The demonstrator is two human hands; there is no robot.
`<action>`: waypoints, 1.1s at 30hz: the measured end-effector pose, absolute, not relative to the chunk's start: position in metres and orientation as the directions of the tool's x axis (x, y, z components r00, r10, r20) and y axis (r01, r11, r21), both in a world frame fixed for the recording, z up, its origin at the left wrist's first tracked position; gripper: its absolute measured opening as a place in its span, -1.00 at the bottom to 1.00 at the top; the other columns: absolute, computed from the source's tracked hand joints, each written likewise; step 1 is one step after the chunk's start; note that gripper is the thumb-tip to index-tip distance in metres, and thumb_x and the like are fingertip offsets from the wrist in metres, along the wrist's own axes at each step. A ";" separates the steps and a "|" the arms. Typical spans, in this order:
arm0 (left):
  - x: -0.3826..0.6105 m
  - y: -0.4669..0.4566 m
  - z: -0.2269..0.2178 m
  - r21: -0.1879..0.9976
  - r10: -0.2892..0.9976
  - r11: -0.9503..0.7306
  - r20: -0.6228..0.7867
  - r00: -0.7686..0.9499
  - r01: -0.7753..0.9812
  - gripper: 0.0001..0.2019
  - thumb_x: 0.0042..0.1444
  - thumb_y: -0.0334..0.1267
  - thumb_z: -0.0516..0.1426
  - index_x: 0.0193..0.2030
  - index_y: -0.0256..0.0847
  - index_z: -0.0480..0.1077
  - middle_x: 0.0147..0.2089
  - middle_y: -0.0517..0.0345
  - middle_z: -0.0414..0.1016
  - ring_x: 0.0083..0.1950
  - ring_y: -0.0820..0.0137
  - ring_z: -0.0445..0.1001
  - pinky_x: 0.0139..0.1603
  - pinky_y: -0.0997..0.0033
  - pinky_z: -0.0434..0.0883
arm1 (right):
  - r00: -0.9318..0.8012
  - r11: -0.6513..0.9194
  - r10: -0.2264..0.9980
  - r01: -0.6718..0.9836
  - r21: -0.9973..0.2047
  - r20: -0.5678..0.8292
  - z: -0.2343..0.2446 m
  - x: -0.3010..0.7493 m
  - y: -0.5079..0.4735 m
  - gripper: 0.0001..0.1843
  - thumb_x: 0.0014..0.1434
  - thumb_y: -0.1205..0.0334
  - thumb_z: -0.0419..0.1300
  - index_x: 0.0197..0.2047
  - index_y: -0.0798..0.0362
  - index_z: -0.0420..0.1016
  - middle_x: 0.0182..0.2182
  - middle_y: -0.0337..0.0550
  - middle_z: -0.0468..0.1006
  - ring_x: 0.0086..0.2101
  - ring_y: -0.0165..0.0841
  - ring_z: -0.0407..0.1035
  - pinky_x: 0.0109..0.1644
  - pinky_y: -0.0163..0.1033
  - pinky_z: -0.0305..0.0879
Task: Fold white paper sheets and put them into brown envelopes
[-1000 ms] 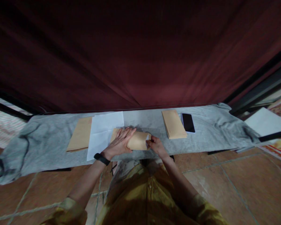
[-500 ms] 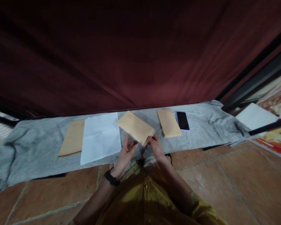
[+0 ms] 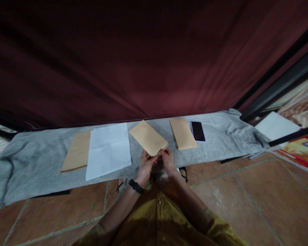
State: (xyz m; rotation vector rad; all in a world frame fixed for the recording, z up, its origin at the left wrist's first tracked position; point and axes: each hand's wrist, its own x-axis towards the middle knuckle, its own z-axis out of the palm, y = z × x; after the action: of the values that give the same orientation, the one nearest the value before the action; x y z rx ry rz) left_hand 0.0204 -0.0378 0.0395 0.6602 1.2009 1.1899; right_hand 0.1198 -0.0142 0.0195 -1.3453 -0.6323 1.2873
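A tan paper envelope point(image 3: 149, 137) lies at a slant between my hands, with small reddish print near its far left corner. My left hand point(image 3: 146, 164) grips its near edge, the thumb on top and fingers partly hidden beneath. At the near right end, my right hand point(image 3: 167, 160) pinches the envelope by its opening, where a strip of white shows. To the left is a creased sheet of white paper point(image 3: 109, 150), partly covering a tan envelope stack point(image 3: 77, 150). On the right lies another stack of tan envelopes point(image 3: 183, 133).
A smartphone point(image 3: 198, 131) rests right of the right-hand stack. Grey cloth point(image 3: 220, 133) covers the narrow bench, with a dark red curtain point(image 3: 154, 68) behind it. A dark metal bar point(image 3: 284, 82) and a white sheet point(image 3: 277, 126) are at far right. The floor point(image 3: 246, 191) is tiled.
My left hand has moved right and taken hold of the envelope's near edge. The right hand stays at the envelope's near right end. The view has shifted slightly.
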 end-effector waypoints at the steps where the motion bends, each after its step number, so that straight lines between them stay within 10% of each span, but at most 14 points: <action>1: 0.019 -0.038 0.039 0.900 0.939 0.295 -0.335 -0.076 -0.322 -0.27 -0.06 -0.42 0.31 0.29 -0.11 0.26 -0.20 0.20 0.59 -0.30 0.45 0.54 -0.36 0.52 0.44 | 0.258 -0.248 0.910 -0.288 -0.925 -0.324 0.020 0.120 -0.014 -0.73 -0.09 0.03 0.18 -0.33 0.00 0.44 -0.39 -0.18 0.58 -0.41 -0.33 0.41 -0.37 -0.29 0.31; 33: 0.008 -0.018 0.038 0.808 0.878 0.412 -0.476 -0.055 -0.422 -0.66 -0.15 -0.44 0.38 -0.18 -0.22 0.51 -0.28 0.11 0.63 -0.35 0.40 0.58 -0.35 0.48 0.49 | 0.232 -0.233 0.919 -0.335 -0.913 -0.319 0.011 0.122 -0.015 -0.69 -0.14 0.03 0.26 -0.34 0.03 0.45 -0.49 -0.29 0.51 -0.53 -0.43 0.33 -0.50 -0.34 0.22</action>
State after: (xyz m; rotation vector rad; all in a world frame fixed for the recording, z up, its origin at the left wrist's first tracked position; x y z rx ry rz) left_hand 0.0079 -0.0182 0.0379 0.4886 1.2001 1.1295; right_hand 0.1222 -0.0146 0.0110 -1.2970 -0.6258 1.3202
